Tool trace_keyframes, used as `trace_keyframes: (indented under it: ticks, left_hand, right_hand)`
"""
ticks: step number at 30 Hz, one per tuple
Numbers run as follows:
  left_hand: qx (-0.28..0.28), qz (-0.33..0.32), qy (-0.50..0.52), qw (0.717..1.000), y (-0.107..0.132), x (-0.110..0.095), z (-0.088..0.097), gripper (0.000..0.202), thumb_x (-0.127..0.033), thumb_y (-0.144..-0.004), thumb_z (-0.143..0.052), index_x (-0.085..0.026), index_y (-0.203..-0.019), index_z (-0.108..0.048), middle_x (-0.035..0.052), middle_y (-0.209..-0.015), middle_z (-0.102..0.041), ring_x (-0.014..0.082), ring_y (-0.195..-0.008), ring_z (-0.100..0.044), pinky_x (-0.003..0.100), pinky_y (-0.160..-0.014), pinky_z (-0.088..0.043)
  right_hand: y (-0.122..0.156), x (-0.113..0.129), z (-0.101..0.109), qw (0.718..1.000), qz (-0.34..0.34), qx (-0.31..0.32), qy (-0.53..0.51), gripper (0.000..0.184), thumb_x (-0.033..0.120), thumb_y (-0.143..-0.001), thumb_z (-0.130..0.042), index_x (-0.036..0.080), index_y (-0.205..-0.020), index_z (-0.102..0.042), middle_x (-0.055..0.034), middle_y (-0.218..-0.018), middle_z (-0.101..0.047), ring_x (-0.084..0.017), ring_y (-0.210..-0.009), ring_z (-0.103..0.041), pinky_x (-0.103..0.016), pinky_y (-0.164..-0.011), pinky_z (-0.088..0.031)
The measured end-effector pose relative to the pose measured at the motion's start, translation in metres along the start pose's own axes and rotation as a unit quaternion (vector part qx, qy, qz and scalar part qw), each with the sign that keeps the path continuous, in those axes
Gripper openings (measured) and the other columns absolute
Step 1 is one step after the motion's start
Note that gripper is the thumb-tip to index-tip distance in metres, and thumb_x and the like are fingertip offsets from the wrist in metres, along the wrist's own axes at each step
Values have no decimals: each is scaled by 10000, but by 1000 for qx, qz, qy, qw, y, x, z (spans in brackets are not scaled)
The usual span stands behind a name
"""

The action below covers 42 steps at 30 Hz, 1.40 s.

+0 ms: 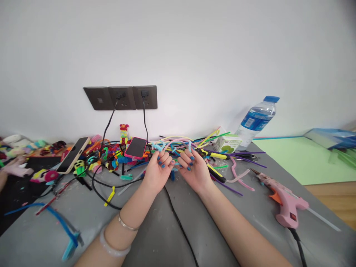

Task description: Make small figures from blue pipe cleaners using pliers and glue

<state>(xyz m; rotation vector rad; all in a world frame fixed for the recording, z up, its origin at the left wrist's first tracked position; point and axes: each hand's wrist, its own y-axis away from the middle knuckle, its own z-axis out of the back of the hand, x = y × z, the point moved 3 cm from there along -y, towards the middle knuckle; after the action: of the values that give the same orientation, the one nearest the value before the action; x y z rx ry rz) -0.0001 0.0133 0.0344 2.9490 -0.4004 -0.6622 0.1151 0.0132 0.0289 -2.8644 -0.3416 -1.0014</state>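
Note:
My left hand is closed in a pinch on a light blue pipe cleaner, whose bent, fuzzy end shows above the thumb. Close beside it, my right hand is also closed, and a light blue pipe cleaner end rises from its fingers. Between the hands a thin light blue stretch shows near the fingertips; whether it is all one piece I cannot tell. Both hands are raised over the grey table, in front of a heap of coloured pipe cleaners.
A pink glue gun lies at right, near a water bottle and small box. Yellow-black pliers lie by my right hand. Phones, finished figures and black cables spread leftward. Another person's hand blurs at left.

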Motion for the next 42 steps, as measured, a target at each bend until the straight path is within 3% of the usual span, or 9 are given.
trace_keyframes:
  ticks: [5,10,13,21,28,34,39,42]
  left_hand:
    - [9,-27,-29,999,0,-10,2,372,-253,-976,-432,-182,-619,-351,-63,-572,-243,80,-483,-268,241,-575,-413]
    - [-20,-72,-47,996,-1,-25,2,335,-248,-939,-493,-186,-628,-382,-58,-590,-294,80,-497,-329,246,-613,-450]
    - [-35,-96,-37,994,-2,-32,2,303,-245,-914,-518,-187,-636,-410,-53,-603,-355,84,-525,-397,277,-708,-496]
    - [-119,-147,-18,982,-7,-38,10,233,-217,-913,-450,-179,-692,-513,-21,-641,-534,101,-605,-546,312,-818,-517]
    - [-91,-148,-147,974,-10,-31,14,144,-253,-798,-674,-160,-734,-583,35,-831,-677,142,-816,-646,332,-862,-506]
    - [-123,-126,-183,967,-8,-26,16,108,-210,-730,-725,-150,-793,-660,3,-782,-653,89,-646,-582,250,-636,-481]
    - [-90,-108,-184,973,-9,-27,15,153,-187,-679,-735,-140,-815,-681,-29,-652,-581,77,-585,-539,226,-548,-437]
    - [-75,-103,-217,968,-9,-28,17,199,-178,-638,-767,-151,-810,-672,-17,-667,-621,90,-611,-568,239,-597,-472]
  right_hand:
    - [-2,-1,3,999,11,-51,6,259,376,-772,-693,224,-719,-490,66,-591,-346,-110,-531,-370,-247,-559,-389]
    - [-7,1,14,991,61,-100,64,260,400,-705,-754,221,-742,-569,24,-727,-609,-138,-708,-597,-274,-716,-481]
    - [-9,3,21,987,78,-121,75,260,407,-694,-768,223,-781,-606,7,-833,-680,-152,-795,-647,-294,-782,-501]
    - [-10,2,26,983,101,-136,73,231,352,-683,-783,217,-820,-655,8,-880,-693,-149,-834,-684,-296,-825,-521]
    - [-12,11,38,971,154,-175,58,205,334,-703,-752,246,-806,-599,55,-786,-655,-109,-721,-637,-286,-790,-517]
    - [-12,24,46,952,217,-205,61,151,300,-738,-706,255,-796,-573,66,-754,-617,-86,-625,-556,-209,-577,-444]
    - [-15,27,45,956,209,-200,-40,185,222,-686,-728,237,-738,-551,68,-699,-600,-92,-689,-599,-227,-725,-517]
    - [-15,31,40,963,187,-190,-37,167,307,-715,-728,238,-797,-599,60,-710,-626,-99,-730,-635,-258,-825,-527]
